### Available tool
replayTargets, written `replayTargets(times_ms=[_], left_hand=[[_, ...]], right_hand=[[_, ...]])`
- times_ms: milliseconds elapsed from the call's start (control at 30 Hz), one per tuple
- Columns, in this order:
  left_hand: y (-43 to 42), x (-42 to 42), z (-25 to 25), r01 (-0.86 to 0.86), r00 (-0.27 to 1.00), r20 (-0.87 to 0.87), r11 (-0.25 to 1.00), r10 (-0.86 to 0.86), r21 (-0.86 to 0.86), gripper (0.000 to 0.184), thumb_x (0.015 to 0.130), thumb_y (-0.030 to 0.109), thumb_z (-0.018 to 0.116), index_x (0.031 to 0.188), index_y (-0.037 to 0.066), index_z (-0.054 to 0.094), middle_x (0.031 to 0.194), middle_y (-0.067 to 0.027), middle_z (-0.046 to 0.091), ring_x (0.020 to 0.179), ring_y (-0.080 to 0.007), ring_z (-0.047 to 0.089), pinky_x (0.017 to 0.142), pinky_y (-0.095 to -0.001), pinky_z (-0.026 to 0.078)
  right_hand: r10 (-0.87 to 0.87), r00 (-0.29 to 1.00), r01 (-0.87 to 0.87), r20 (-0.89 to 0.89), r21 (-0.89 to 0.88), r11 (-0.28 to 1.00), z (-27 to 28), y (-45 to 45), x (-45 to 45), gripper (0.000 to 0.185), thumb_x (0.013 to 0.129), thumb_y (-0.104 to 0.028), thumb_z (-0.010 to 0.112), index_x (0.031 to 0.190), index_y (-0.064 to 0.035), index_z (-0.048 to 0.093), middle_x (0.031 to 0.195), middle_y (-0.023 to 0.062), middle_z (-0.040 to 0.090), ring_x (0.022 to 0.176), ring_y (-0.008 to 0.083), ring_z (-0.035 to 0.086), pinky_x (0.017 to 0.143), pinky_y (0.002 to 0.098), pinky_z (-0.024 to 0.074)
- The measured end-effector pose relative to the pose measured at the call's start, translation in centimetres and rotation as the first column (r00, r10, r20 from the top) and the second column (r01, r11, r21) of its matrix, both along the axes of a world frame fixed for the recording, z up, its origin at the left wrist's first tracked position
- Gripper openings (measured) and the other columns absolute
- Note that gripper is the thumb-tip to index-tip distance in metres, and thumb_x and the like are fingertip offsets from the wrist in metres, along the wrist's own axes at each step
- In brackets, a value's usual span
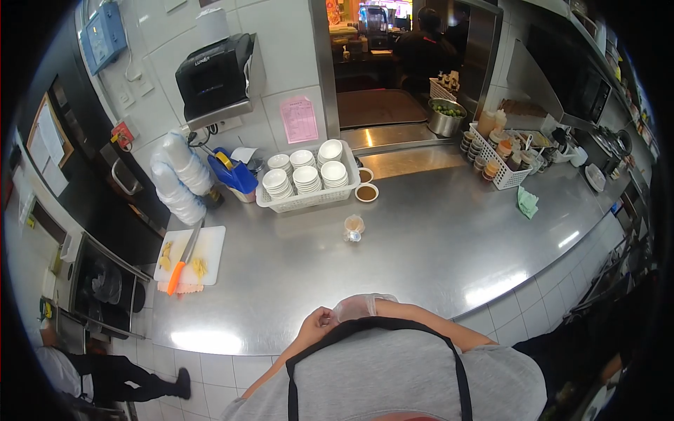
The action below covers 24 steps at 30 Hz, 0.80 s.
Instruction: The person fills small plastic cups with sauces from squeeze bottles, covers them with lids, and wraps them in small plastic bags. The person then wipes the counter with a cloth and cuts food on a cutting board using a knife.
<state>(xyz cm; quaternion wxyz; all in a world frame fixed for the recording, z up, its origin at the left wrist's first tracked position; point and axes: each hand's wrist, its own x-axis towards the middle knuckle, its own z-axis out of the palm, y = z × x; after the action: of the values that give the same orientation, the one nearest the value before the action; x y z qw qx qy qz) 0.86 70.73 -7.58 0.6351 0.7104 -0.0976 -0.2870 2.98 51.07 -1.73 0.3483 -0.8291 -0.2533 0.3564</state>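
Observation:
Close to my body at the counter's front edge, my left hand (319,321) has its fingers curled at the edge of some clear plastic (351,306). The same plastic, like a thin glove or bag, covers my right hand (364,306), whose fingers cannot be made out. Beyond both hands, a small clear-wrapped item (354,228) with a light brown top sits on the steel counter (281,245). Two small bowls of brown sauce (366,192) are farther back, beside a white basket (309,201) of stacked white bowls.
At left, a white board (214,249) holds an orange-handled knife (175,277) and yellow pieces. Stacked plastic cups (179,175) stand behind it. A green cloth (527,202) and a condiment basket (509,177) are at right. A co-worker's legs (133,379) show lower left.

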Motion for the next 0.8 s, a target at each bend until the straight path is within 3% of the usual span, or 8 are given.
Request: replayTargets(times_ms=[133, 267, 300, 367, 500, 633, 800], left_hand=[[-0.4, 0.1, -2.0, -0.18, 0.98, -0.138, 0.939, 0.144, -0.294, 0.02, 0.082, -0.004, 0.056, 0.1, 0.0, 0.05, 0.085, -0.0083, 0.061, 0.081, -0.0143, 0.061, 0.073, -0.0245, 0.049], [-0.7, 0.2, -0.3, -0.152, 0.982, -0.145, 0.952, 0.117, -0.264, 0.028, 0.08, -0.002, 0.06, 0.105, 0.0, 0.047, 0.091, -0.0089, 0.059, 0.088, -0.0156, 0.059, 0.074, -0.0254, 0.049], [-0.5, 0.1, -0.6, -0.066, 0.997, -0.052, 0.97, 0.056, -0.233, 0.033, 0.079, -0.001, 0.061, 0.108, 0.001, 0.045, 0.096, -0.0095, 0.058, 0.093, -0.0159, 0.058, 0.076, -0.0263, 0.05], [-0.3, 0.0, -0.9, 0.015, 0.999, 0.039, 0.981, -0.008, -0.194, 0.038, 0.078, -0.001, 0.063, 0.111, 0.001, 0.044, 0.1, -0.01, 0.056, 0.097, -0.0163, 0.056, 0.077, -0.0272, 0.05], [-1.6, -0.7, -1.0, -0.114, 0.993, -0.016, 0.976, 0.113, -0.188, 0.046, 0.074, -0.003, 0.065, 0.114, 0.001, 0.042, 0.105, -0.0105, 0.055, 0.103, -0.0166, 0.053, 0.082, -0.029, 0.05], [-2.1, -0.1, -2.7, -0.253, 0.965, 0.012, 0.942, 0.262, -0.221, 0.045, 0.074, -0.006, 0.064, 0.113, 0.001, 0.043, 0.105, -0.0107, 0.055, 0.101, -0.0164, 0.054, 0.082, -0.0292, 0.051], [-1.1, 0.7, -2.9, -0.189, 0.979, 0.039, 0.966, 0.199, -0.174, 0.048, 0.073, -0.006, 0.064, 0.115, 0.001, 0.043, 0.109, -0.0113, 0.053, 0.101, -0.0186, 0.054, 0.083, -0.0293, 0.05]], right_hand=[[-0.09, 0.995, 0.09, -0.048, -0.004, 0.996, 0.5, -0.4, 0.0, 0.026, 0.082, -0.026, 0.056, 0.098, -0.0075, 0.065, 0.087, 0.0077, 0.063, 0.083, 0.0197, 0.06, 0.076, 0.0314, 0.0457], [-0.22, 0.967, 0.215, -0.131, -0.049, 0.975, 0.0, -0.3, -0.1, 0.028, 0.083, -0.027, 0.055, 0.1, -0.0074, 0.064, 0.089, 0.008, 0.063, 0.084, 0.0201, 0.06, 0.076, 0.0311, 0.0459], [-0.244, 0.961, 0.237, -0.132, -0.072, 0.969, 0.2, 0.0, 0.0, 0.028, 0.083, -0.027, 0.054, 0.101, -0.0074, 0.064, 0.089, 0.008, 0.063, 0.085, 0.0202, 0.06, 0.076, 0.031, 0.0459], [-0.182, 0.982, 0.173, -0.051, -0.15, 0.973, 1.0, 0.3, -0.1, 0.03, 0.083, -0.027, 0.053, 0.103, -0.0074, 0.063, 0.093, 0.0089, 0.063, 0.086, 0.0215, 0.06, 0.078, 0.0315, 0.046], [0.059, 0.986, -0.007, 0.159, -0.306, 0.952, 8.7, 2.1, -0.8, 0.032, 0.083, -0.028, 0.051, 0.105, -0.0069, 0.062, 0.104, 0.0106, 0.062, 0.094, 0.0262, 0.059, 0.081, 0.0339, 0.0457], [-0.086, 0.987, 0.11, 0.135, -0.179, 0.978, 3.5, 0.1, -0.4, 0.032, 0.083, -0.028, 0.051, 0.105, -0.0065, 0.062, 0.104, 0.0111, 0.062, 0.094, 0.0271, 0.059, 0.082, 0.0347, 0.0454], [-0.181, 0.971, 0.188, 0.156, -0.03, 0.982, 0.2, -2.0, -0.9, 0.032, 0.082, -0.027, 0.051, 0.105, -0.0059, 0.061, 0.104, 0.0117, 0.062, 0.095, 0.0283, 0.059, 0.082, 0.0357, 0.0451]])
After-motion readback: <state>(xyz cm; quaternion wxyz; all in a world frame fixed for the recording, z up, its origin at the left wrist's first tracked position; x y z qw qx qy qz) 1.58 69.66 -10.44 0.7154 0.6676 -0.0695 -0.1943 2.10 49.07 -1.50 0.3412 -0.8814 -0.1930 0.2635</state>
